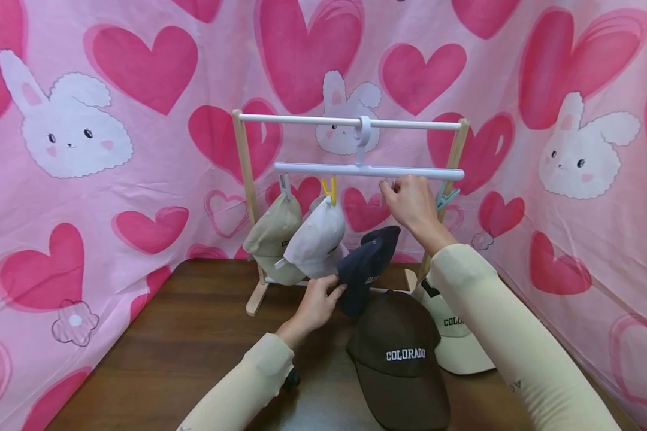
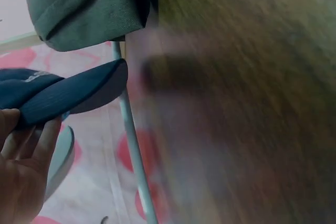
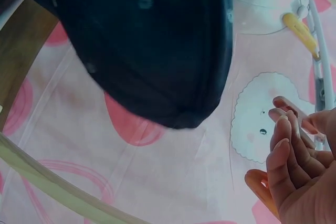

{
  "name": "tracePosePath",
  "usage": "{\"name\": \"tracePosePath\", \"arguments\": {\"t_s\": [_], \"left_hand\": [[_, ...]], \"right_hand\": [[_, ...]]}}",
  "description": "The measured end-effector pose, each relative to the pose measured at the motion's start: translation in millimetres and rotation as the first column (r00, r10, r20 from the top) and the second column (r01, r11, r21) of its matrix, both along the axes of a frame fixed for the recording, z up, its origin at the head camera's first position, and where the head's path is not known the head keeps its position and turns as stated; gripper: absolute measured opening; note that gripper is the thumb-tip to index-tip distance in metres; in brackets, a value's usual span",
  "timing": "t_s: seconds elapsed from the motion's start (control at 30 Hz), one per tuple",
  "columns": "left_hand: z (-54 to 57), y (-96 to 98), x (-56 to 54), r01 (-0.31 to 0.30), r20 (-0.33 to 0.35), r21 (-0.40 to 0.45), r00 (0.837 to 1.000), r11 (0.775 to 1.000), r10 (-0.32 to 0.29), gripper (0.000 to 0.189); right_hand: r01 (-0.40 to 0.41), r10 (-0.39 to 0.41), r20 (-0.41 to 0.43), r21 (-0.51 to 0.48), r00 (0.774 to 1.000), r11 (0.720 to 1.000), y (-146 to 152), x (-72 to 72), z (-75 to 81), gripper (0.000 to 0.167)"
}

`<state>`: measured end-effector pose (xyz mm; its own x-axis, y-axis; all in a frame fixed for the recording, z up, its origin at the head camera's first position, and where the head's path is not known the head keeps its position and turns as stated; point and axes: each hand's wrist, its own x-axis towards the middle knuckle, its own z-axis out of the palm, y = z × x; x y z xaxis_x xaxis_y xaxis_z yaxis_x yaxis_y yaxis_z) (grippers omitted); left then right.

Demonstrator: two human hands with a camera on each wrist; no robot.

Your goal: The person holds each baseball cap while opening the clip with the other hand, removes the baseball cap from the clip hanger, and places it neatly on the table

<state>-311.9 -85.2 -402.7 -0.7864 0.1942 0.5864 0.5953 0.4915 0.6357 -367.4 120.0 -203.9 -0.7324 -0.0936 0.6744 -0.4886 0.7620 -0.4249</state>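
Navy cap (image 1: 358, 263) is in the air under the hanger (image 1: 313, 168), free room between its top edge and the bar. Left side is tight: the white cap (image 1: 318, 233) hangs just beside it on a yellow clip (image 1: 331, 190); can't tell if they touch. Low side: brown cap (image 1: 393, 329) on the table (image 1: 194, 335), close under the navy brim in the head view. Fingers: my left hand (image 1: 315, 302) pinches the navy brim, thumb on one face, fingers on the other. My right hand (image 1: 415, 200) is up at the bar, fingers half bent and loose, nothing visible in them, orange clip (image 3: 257, 184) near; contact with bar or clip unclear.
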Motion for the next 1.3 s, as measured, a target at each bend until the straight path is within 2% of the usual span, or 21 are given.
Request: {"name": "tracePosePath", "arguments": {"t_s": [0.17,0.4,0.77,1.07,1.3], "left_hand": [[-1.5,3.5,-0.5,0.041,-0.010,-0.035,0.999,0.999,-0.041,0.014],[-5.9,6.0,-0.8,0.013,0.016,-0.037,1.000,0.999,-0.013,0.022],[-4.4,8.9,-4.0,0.011,0.040,-0.013,0.999,1.000,-0.010,0.025],[-6.6,13.9,-14.1,-0.023,0.097,-0.062,0.995,0.998,0.029,0.029],[-7.7,17.0,-21.6,0.003,0.162,-0.046,0.987,0.999,0.004,0.036]], "right_hand": [[-0.009,0.009,0.014,-0.009,1.000,1.000,0,3.4,1.5,0.047],[-0.007,0.008,0.027,-0.009,1.000,1.000,0,5.8,0.3,0.048],[0.006,-0.006,0.030,-0.004,1.000,1.000,-1,4.9,0.8,0.048],[-0.011,0.012,0.049,-0.009,0.999,1.000,0,6.3,-0.8,0.047],[-0.003,0.003,0.001,0.003,1.000,1.000,-1,5.6,-0.4,0.048]]}}
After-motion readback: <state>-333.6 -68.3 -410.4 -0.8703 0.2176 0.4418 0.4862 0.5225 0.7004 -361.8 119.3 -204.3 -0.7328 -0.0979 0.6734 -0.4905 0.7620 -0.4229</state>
